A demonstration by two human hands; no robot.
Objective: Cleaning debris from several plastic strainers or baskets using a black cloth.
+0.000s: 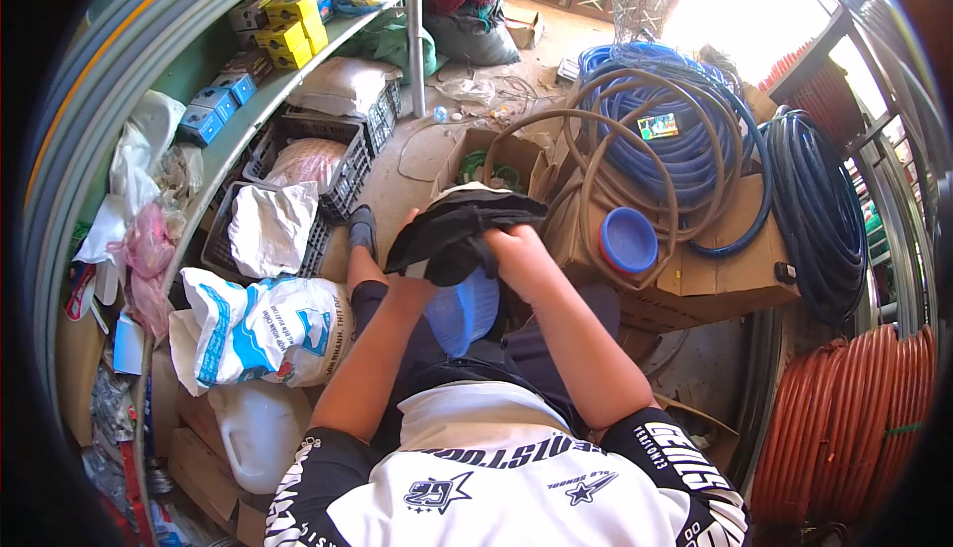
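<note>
A folded black fabric item [476, 223] with a pale edge is held up in front of my lap; its exact kind is unclear. My right hand [515, 255] grips its near right side, fingers curled into the folds. From the left, my left hand [412, 284] holds it too, mostly hidden beneath the fabric with one fingertip showing at the far side. A blue ribbed plastic basket [469, 316] sits tilted between my thighs, just below the fabric, its upper part covered.
Beyond the fabric, an open cardboard box [465, 149] holds green material. To the right, a blue bowl [629, 238] and coiled blue hose [663, 130] rest on cardboard. Black plastic crates [357, 175] and a printed white sack [260, 331] stand left, beside a shelf [260, 111].
</note>
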